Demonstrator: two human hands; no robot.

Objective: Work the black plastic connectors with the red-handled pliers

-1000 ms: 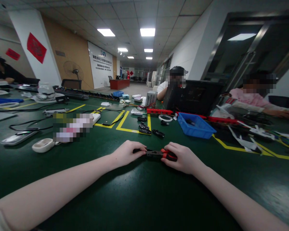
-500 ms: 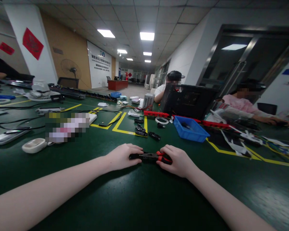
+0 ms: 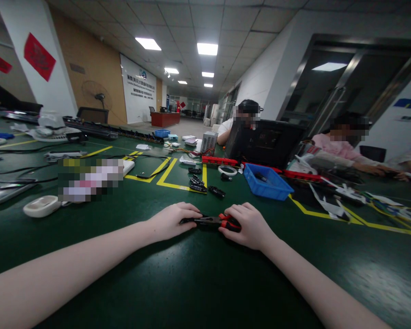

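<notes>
Red and black grips mark the pliers lying flat on the dark green counter between my two hands. My right hand covers the red handle end, its fingers curled down and clamped on the grips. My left hand rests palm down at the other end, its fingers folded together over the dark metal nose and a small black part there; I cannot tell how that part sits against the nose, because my fingertips hide it. Both forearms lie low over the counter, reaching in from the near edge.

Beyond the pliers, a cluster of small black connectors lies along a strip of yellow tape, with one more black piece just to their right. A blue plastic bin stands further right, well apart from my hands, and a white ring lies just beside it. A red strip runs along the counter behind the ring. To the left sits a white oval case, near a black cable. Across the counter two other people sit, one behind a black box, the other in a pink sleeve.
</notes>
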